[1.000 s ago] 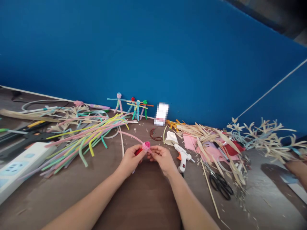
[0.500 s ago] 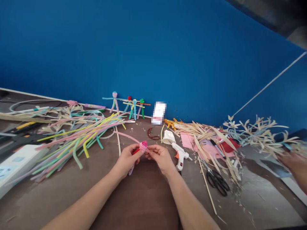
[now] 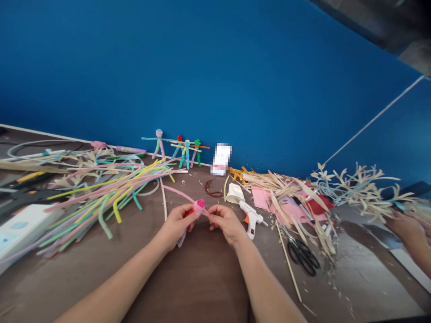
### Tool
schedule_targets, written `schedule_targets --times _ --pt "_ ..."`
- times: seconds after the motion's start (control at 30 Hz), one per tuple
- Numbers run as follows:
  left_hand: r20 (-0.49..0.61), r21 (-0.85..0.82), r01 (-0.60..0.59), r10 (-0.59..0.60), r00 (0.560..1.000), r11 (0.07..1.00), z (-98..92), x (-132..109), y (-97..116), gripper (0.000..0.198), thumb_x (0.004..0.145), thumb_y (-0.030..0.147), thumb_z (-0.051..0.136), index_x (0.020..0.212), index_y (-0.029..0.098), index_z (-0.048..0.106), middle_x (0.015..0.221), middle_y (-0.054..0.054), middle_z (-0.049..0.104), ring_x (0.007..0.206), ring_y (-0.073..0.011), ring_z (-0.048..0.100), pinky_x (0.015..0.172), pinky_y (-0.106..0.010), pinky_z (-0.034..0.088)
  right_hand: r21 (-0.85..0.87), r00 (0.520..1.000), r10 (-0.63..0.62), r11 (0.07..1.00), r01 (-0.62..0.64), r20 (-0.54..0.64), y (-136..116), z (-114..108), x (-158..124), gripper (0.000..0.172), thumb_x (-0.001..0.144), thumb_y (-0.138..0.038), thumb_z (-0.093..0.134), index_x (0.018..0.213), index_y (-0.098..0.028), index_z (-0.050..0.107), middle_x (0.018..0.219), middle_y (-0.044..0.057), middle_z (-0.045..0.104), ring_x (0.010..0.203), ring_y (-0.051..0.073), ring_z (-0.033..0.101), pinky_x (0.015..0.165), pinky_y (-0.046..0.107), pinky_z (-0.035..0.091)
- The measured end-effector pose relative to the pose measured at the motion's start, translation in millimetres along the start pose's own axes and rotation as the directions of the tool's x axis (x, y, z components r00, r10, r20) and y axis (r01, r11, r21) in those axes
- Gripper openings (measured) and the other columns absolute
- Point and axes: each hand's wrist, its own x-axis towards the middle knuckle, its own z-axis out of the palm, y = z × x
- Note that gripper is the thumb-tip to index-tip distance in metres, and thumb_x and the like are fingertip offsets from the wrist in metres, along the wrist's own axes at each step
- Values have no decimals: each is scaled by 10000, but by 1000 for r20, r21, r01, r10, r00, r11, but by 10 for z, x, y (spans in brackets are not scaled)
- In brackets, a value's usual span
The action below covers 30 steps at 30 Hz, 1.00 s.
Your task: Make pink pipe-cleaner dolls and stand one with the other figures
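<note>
The person's left hand [image 3: 175, 225] and right hand [image 3: 226, 224] are close together above the desk [image 3: 144, 273], and both are mostly closed. Their fingers pinch a small pink flower [image 3: 199, 206] made from fuzzy wire. The left hand has its fingers around the flower's base, and a small red piece [image 3: 188, 213] shows between these fingers. The fingertips of the right hand hold the pink wire just at the right side of the flower. A long pink stem [image 3: 177, 194] goes from the flower up and to the left, and a pale purple wire end [image 3: 182, 240] comes out under the left hand. On the left of the hands lies a big pile of colourful fuzzy wires [image 3: 111, 197], and a white power strip [image 3: 23, 229] is beside it. Small figures of fuzzy wire [image 3: 178, 150] stand against the blue wall [image 3: 202, 76]. On the right of the hands are a white glue gun [image 3: 249, 218], a paper cup [image 3: 235, 193], black scissors [image 3: 302, 253], pink paper [image 3: 264, 199] and many dry leaf strips [image 3: 286, 188]. At the right edge, another person's hand [image 3: 402, 228] is near a bunch of leaf strips.
</note>
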Motion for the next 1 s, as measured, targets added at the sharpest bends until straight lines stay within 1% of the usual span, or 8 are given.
schedule_targets --times 0.1,0.23,0.43,0.57,0.73,0.87,1.0 --pt "8 -11 28 -28 1000 1000 9 2 -12 252 675 392 554 679 143 520 475 65 376 373 -45 334 359 -163 251 9 1000 -6 1000 6 9 6 1 1 104 582 -179 629 660 -147 568 547 -44 520 482 62 465 436 173 384" --pt "-8 -38 58 -58 998 998 16 7 -28 257 664 386 566 717 146 490 514 64 411 375 -42 356 367 -163 281 46 999 6 999 -7 41 7 13 -5 109 577 -168 625 658 -142 557 542 -44 520 479 61 467 458 181 398" --pt "-19 -60 87 -89 996 994 37 16 -61 270 674 399 551 693 137 489 532 52 457 371 -32 373 361 -154 292 116 1000 -9 993 7 11 30 32 7 124 577 -175 634 657 -151 542 548 -49 509 470 61 462 468 194 410" --pt "-34 -100 112 -116 993 989 50 28 -98 283 667 415 552 727 143 498 540 52 471 366 -35 390 359 -155 307 147 1000 -12 989 12 -3 82 35 30 142 579 -197 648 654 -154 535 541 -49 501 472 64 455 470 198 412" --pt "10 -156 131 -132 991 979 48 44 -115 280 669 405 555 760 145 511 549 48 490 356 -29 395 353 -150 308 167 999 -25 985 29 -27 125 29 42 132 590 -189 640 665 -161 534 561 -46 505 485 63 459 487 196 420" --pt "7 -204 156 -158 987 966 41 53 -109 278 652 384 581 794 154 517 553 49 500 357 -29 397 351 -149 313 193 1000 -8 981 10 -12 126 24 42 131 580 -165 631 642 -165 515 545 -54 493 471 61 452 480 192 419" --pt "23 -270 205 -207 978 941 28 66 -115 246 649 345 592 780 150 521 533 48 498 350 -31 392 344 -151 312 194 1000 -2 981 1 6 127 28 44 118 588 -155 616 639 -166 510 529 -57 489 458 57 444 474 189 417"
